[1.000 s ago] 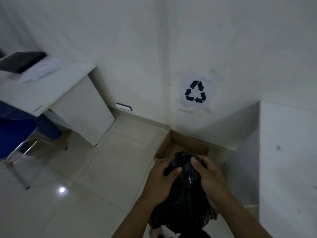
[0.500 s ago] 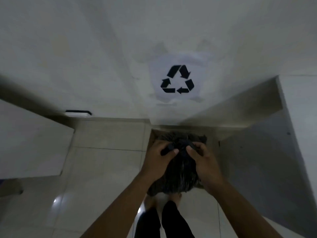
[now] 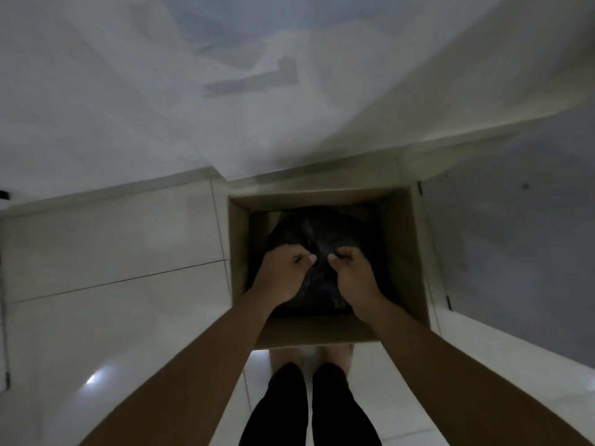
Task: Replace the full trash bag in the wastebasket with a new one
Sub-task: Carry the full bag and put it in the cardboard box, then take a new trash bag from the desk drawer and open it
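Inside cardboard box (image 3: 415,252): black trash bag (image 3: 309,230) | left hand (image 3: 283,272), right hand (image 3: 354,272) grip its top | wall (image 3: 161,107) behind, cabinet (image 3: 515,236) right.

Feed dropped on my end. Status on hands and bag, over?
Left grip and right grip both pinching black trash bag top. Bag sits inside cardboard box. Nothing in the way.

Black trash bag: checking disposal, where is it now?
Head view, centre: the black trash bag is inside the cardboard box against the wall, left hand and right hand gripping its top.
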